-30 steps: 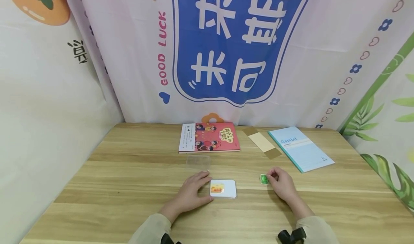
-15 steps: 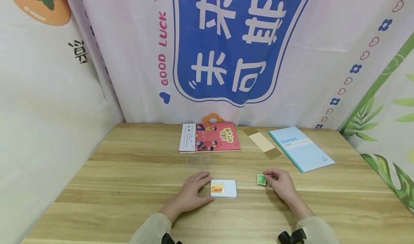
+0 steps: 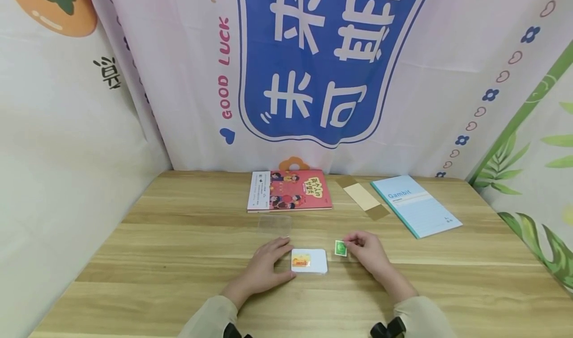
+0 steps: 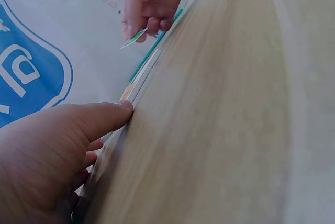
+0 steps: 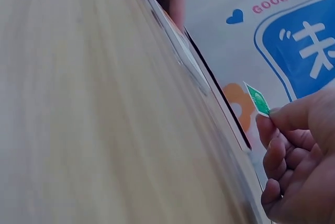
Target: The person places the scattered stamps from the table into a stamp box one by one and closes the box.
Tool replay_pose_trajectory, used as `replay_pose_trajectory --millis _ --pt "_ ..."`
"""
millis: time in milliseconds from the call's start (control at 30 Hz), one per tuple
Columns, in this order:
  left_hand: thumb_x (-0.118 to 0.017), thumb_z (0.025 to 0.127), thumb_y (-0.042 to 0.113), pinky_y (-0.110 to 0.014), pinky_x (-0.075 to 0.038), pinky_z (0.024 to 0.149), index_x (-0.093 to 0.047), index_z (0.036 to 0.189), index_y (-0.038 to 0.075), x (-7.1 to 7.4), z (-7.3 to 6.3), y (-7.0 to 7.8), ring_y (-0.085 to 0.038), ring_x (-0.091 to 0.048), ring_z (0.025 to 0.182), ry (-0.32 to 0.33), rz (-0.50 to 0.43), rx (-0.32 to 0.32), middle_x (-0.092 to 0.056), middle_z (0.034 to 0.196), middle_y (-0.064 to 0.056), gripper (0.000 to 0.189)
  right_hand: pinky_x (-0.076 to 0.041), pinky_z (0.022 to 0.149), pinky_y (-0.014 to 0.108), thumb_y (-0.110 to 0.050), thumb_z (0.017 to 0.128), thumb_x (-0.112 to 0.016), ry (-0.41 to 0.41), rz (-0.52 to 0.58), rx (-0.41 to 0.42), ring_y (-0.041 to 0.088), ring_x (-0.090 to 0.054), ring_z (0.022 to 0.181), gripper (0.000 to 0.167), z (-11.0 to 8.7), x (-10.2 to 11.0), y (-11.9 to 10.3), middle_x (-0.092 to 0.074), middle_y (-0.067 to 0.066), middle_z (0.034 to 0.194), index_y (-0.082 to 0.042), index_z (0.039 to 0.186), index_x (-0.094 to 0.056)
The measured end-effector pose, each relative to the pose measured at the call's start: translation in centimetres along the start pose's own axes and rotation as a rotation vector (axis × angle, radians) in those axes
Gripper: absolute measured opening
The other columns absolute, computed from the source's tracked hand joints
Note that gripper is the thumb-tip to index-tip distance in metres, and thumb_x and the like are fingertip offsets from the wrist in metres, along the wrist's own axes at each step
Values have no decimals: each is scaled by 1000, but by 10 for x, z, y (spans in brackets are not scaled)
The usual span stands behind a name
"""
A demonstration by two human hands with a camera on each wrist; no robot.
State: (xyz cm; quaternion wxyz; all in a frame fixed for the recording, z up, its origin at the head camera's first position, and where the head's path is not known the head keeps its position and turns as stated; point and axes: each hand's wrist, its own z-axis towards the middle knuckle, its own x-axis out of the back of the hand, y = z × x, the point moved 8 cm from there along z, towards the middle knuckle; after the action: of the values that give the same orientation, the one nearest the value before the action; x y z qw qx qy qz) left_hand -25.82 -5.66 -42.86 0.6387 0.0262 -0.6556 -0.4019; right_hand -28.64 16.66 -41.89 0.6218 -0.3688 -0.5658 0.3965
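Note:
My right hand (image 3: 370, 254) pinches a small green stamp (image 3: 340, 248) with a white border between thumb and forefinger. In the right wrist view the stamp (image 5: 257, 100) is tilted and held by one corner. To its left on the table lies a small stack of white cards (image 3: 319, 262) with rounded corners; an orange-and-yellow picture piece (image 3: 301, 261) covers its left half. My left hand (image 3: 263, 270) holds the stack at its left end, thumb at the near edge and forefinger at the far edge. The stamp is just right of the stack, apart from it.
A clear plastic lid (image 3: 274, 223) lies beyond the left hand. Along the back of the wooden table (image 3: 147, 258) are a red book (image 3: 293, 191), a cream-and-brown strip (image 3: 363, 197) and a light blue notebook (image 3: 416, 206). A printed cloth (image 3: 197, 79) hangs behind.
My right hand has moved left with the green stamp, bringing it closer to the white card stack. The left hand and the stack have stayed in place.

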Motion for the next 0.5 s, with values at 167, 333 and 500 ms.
replay_pose_trajectory --millis 167,333,500 --pt "-61 75 42 -46 -16 98 -47 125 11 1 -1 0 -24 -24 123 1 -1 -3 -34 133 -4 60 -40 53 22 1 75 -61 -26 4 4 13 -47 61 2 0 -17 -10 -55 3 66 3 76 -61" --pt "-62 75 42 -46 -16 98 -47 125 11 0 -1 1 -23 -24 123 0 -5 -8 -34 133 -4 60 -39 53 22 5 74 -60 -41 22 23 14 -46 60 5 -3 -29 -13 -54 3 64 1 71 -61" --pt "-62 75 42 -45 -16 99 -47 125 11 0 -1 0 -23 -24 124 5 -7 -4 -34 134 -3 60 -40 53 23 4 75 -60 -37 -6 54 14 -46 60 6 -6 -38 -14 -53 2 64 0 71 -60"
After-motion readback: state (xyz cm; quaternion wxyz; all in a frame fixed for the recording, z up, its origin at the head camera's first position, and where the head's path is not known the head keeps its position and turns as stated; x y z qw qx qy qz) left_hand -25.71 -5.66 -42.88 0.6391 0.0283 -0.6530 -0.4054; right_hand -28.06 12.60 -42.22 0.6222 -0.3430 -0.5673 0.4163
